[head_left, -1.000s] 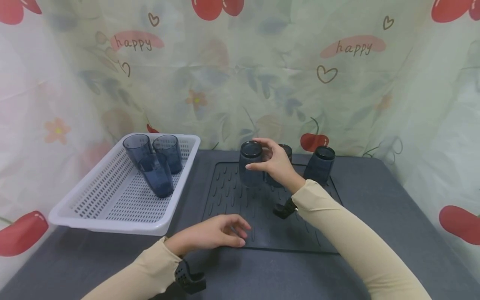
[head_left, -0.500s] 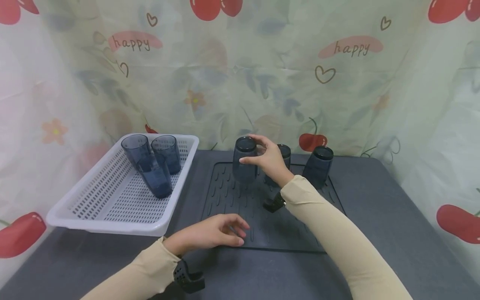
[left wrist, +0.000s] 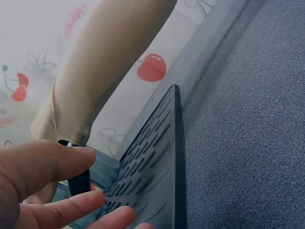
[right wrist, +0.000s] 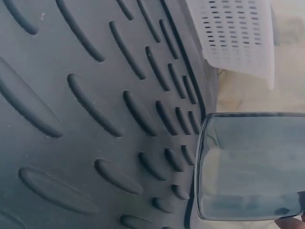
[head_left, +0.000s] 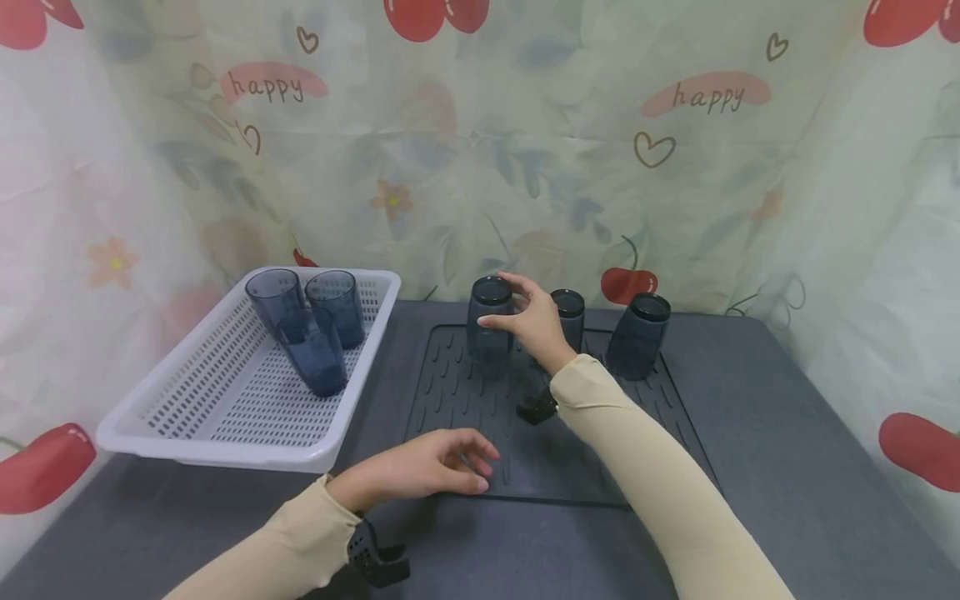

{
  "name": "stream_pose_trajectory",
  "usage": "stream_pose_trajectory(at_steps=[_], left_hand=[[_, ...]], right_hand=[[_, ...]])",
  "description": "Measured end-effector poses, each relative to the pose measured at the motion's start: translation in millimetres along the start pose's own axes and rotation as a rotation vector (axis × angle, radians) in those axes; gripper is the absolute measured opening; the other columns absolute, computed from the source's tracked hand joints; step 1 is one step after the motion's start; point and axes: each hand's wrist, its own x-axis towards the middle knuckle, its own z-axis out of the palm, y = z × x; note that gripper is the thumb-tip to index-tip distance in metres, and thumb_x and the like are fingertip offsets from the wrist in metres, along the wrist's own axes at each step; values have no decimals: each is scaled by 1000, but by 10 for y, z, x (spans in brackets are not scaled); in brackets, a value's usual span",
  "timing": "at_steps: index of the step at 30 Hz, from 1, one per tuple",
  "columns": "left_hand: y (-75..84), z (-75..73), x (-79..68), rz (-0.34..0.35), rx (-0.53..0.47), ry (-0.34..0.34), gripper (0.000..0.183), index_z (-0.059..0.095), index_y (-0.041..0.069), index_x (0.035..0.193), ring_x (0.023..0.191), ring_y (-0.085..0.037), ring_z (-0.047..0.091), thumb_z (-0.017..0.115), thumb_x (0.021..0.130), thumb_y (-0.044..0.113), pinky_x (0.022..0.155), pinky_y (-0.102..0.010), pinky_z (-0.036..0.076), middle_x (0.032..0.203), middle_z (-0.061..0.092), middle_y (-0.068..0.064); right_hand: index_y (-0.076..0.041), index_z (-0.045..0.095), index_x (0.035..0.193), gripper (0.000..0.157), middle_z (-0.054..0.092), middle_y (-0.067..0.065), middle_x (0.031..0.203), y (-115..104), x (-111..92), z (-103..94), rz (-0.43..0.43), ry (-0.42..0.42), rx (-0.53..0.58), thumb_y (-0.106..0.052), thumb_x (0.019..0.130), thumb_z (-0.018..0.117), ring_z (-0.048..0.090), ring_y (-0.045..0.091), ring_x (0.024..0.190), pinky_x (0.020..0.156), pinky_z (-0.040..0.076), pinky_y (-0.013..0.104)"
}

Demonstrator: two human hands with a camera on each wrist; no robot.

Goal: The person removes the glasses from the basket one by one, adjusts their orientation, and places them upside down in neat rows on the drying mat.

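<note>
My right hand (head_left: pixel 536 325) grips a blue-tinted drinking glass (head_left: pixel 486 343), base up, thumb on its near side and fingers behind. In the head view the glass overlaps the back left of a dark ribbed drying mat (head_left: pixel 517 467); the right wrist view shows its rim close to the mat's ridges. Two more upside-down glasses stand to its right: one (head_left: pixel 568 310) partly behind my hand, another (head_left: pixel 637 337) near the mat's right edge. My left hand (head_left: pixel 423 464) holds nothing, fingers loosely bent, near the mat's front left edge.
To the left is a white perforated plastic basket (head_left: pixel 348 417). Inside it are three blue glasses, mouths up, the front one (head_left: pixel 315 354) leaning. A patterned curtain (head_left: pixel 465 167) hangs behind and along both sides of the grey table (head_left: pixel 510 550).
My right hand has carried the upside-down glass a little to the left over the mat, then slightly down. My left hand stays where it was.
</note>
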Motion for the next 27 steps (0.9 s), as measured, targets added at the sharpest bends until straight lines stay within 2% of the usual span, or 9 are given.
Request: stream_pose_trajectory(at_steps=[6,12,19,27], left_hand=[[-13,1,3,7,-4,-1,38,53,-3,128,103,-20,64,61,94,13,87,-32,53,118,61,-20],[-23,-5,2,12,-2,-5,39,53,-3,129,104,-21,64,60,95,13,87,-32,53,119,60,-20],[-22,-2,5,10,2,-2,39,53,-3,128,105,-22,64,61,94,13,87,-32,53,119,61,-20],[-8,-3,-1,8,13,4,39,53,-3,128,105,-22,64,62,93,14,88,-32,53,119,61,-19]], right_hand=[[-21,51,140,75,51,3,140,91,-2,54,35,34,-44,-12,73,84,48,22,133,103,46,42],[-24,52,138,74,51,2,141,161,9,99,56,58,-46,-11,73,84,46,21,135,104,45,40],[-22,51,139,75,50,3,142,219,11,107,56,67,-44,-10,73,84,43,21,137,105,44,39],[-22,50,140,75,50,3,143,279,9,99,66,68,-37,-12,74,84,48,20,133,103,46,39]])
